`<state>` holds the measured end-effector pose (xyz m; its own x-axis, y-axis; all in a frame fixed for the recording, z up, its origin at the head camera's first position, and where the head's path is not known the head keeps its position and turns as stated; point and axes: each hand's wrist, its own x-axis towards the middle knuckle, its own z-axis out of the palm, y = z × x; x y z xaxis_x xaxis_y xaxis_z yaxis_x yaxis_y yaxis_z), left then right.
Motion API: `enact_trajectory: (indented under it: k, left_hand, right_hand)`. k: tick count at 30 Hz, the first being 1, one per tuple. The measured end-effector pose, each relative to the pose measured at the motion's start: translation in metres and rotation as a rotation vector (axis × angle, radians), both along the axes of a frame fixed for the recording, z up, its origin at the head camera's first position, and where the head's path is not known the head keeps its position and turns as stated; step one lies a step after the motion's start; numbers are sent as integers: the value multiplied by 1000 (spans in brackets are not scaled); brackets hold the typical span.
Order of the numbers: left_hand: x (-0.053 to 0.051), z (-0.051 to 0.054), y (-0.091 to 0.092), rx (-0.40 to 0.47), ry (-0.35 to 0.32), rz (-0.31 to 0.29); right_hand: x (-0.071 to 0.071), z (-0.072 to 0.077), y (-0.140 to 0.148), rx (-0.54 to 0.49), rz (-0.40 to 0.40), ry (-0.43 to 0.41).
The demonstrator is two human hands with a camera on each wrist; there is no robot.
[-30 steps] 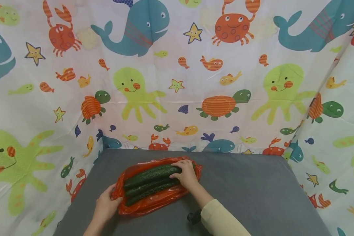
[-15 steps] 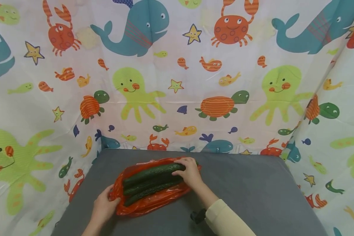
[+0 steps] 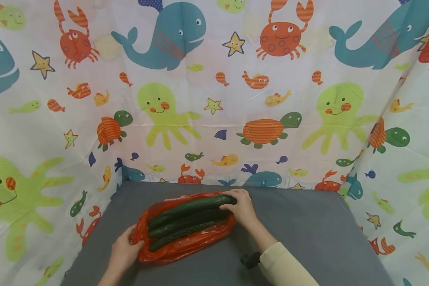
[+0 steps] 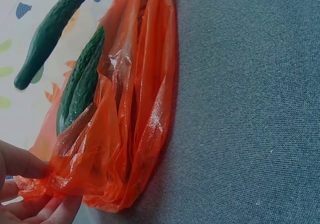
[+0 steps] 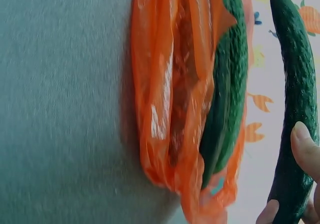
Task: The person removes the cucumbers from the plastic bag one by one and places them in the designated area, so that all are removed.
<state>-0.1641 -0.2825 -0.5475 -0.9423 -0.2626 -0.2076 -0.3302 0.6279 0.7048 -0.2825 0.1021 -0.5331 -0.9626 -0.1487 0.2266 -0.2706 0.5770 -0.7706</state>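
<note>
An orange-red plastic bag [image 3: 182,252] lies spread open on the grey table, with dark green cucumbers [image 3: 186,232] side by side inside it. My right hand [image 3: 242,206] grips one cucumber [image 5: 295,73] near its right end, thumb on one side and fingers on the other. This cucumber hangs above the bag, apart from the cucumbers [image 5: 227,93] inside, as both wrist views show. At the bag's left end, my left hand [image 3: 123,250] pinches the gathered plastic between thumb and fingers. In the left wrist view, crumpled plastic [image 4: 75,179] covers the near ends of the cucumbers.
The grey cloth-covered table [image 3: 307,234] extends to the right of the bag. A white curtain [image 3: 214,115] printed with sea animals stands behind and at both sides. A small black device [image 3: 250,260] sits at my right wrist, beside the cream sleeve.
My right hand has moved to the right, and the gripped cucumber has shifted with it. The left hand keeps its hold on the bag, almost in place.
</note>
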Motion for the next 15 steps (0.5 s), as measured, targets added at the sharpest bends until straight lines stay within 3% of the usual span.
enact_trajectory:
  k: [15]
  left_hand:
    - [-2,-2,1,-3,-26,20]
  right_hand:
    - [-3,-1,39,36,-68,27]
